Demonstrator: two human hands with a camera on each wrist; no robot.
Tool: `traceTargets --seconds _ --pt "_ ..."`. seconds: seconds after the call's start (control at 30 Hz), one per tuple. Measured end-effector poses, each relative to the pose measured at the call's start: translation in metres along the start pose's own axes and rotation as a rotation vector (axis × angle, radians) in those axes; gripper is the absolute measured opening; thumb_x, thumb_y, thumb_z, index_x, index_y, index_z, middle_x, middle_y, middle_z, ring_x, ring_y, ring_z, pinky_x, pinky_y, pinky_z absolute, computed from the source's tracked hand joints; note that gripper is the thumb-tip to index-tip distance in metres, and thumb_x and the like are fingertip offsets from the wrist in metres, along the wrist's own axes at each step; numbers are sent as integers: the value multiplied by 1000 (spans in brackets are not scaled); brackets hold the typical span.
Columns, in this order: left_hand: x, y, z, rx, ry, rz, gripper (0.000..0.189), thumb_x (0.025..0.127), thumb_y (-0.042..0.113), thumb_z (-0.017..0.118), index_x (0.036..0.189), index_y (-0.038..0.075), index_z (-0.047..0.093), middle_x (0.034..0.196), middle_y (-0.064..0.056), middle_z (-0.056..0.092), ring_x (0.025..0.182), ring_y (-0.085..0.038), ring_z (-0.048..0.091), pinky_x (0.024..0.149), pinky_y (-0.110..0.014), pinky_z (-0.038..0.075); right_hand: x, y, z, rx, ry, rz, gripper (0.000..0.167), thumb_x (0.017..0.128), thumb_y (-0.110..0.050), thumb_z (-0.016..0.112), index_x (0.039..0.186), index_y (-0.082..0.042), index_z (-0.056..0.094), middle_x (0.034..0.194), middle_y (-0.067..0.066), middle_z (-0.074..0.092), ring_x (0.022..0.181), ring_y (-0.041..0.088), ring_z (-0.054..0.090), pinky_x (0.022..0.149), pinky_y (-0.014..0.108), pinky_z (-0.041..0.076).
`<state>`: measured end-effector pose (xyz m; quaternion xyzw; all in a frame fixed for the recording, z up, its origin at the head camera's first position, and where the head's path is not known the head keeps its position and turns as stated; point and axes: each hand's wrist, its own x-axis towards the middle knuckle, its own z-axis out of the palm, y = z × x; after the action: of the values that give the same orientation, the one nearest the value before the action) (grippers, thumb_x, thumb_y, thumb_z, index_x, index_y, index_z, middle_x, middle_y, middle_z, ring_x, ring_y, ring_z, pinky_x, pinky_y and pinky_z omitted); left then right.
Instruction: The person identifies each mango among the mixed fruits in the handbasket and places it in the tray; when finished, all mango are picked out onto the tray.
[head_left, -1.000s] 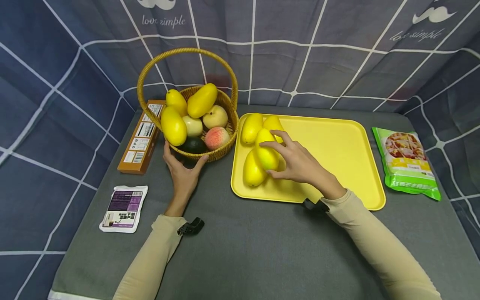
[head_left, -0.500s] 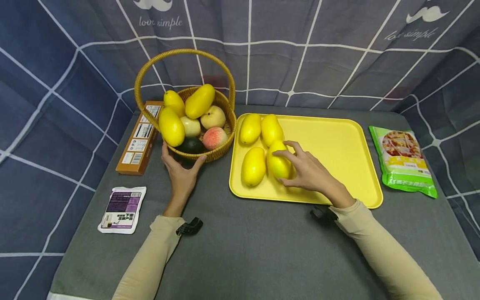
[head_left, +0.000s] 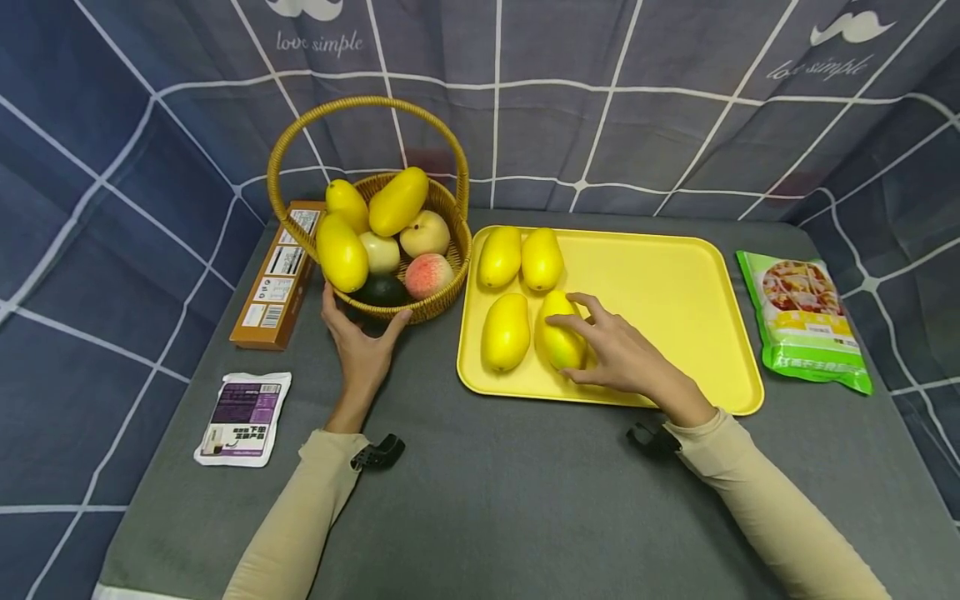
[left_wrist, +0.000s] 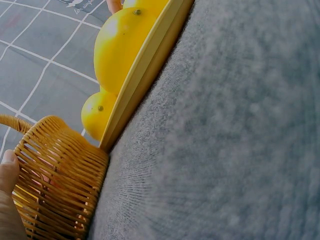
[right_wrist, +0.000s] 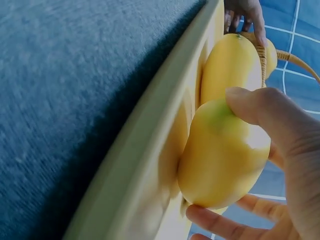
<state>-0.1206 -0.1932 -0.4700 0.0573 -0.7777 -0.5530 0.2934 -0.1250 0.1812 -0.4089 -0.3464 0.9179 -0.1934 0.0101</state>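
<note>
The tray [head_left: 660, 308] holds four mangoes [head_left: 506, 333] near its left edge—right fingers [head_left: 575, 323] seemingly pinching one—the basket [head_left: 441, 307] still three, left fingers [head_left: 336, 315] spread.

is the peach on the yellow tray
No, the peach lies inside the wicker basket, beside the dark green fruit.

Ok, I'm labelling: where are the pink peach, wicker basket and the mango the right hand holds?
Pink peach [head_left: 429, 276], head view: blushed side.
Wicker basket [left_wrist: 65, 182], left wrist view: outer wall.
Mango [right_wrist: 223, 159], right wrist view: its middle.
</note>
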Motion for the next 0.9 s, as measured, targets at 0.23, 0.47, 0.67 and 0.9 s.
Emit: traceTargets --seconds 0.23,0.47,0.67,0.9 --pt "-1 1 -1 4 -2 -4 113 75 29 86 157 20 9 160 1 12 144 -14 21 104 -54 37 -1 -2 -2 -96 -1 -22 79 76 -40 82 144 -23 46 152 18 32 106 36 57 88 55 47" --pt "-1 0 -1 7 -8 -8 112 76 28 85 157 21 9 160 0 11 144 -15 20 104 -54 36 -2 -1 -1 -148 -20 -46 80 76 -41 81 146 -26 46 155 16 30 100 35 54 84 50 47" --pt "-2 1 0 19 -7 -10 113 75 28 86 157 20 9 160 0 11 144 -14 20 105 -54 36 -1 -1 1 -196 30 -88 75 79 -44 79 145 -25 48 154 15 34 101 38 54 83 50 47" --pt "0 2 -1 13 -5 4 112 75 28 86 157 19 9 160 0 12 145 -14 19 107 -53 35 -2 0 2 -205 61 -96 63 88 -41 71 145 -24 50 153 15 37 100 36 52 79 46 46"
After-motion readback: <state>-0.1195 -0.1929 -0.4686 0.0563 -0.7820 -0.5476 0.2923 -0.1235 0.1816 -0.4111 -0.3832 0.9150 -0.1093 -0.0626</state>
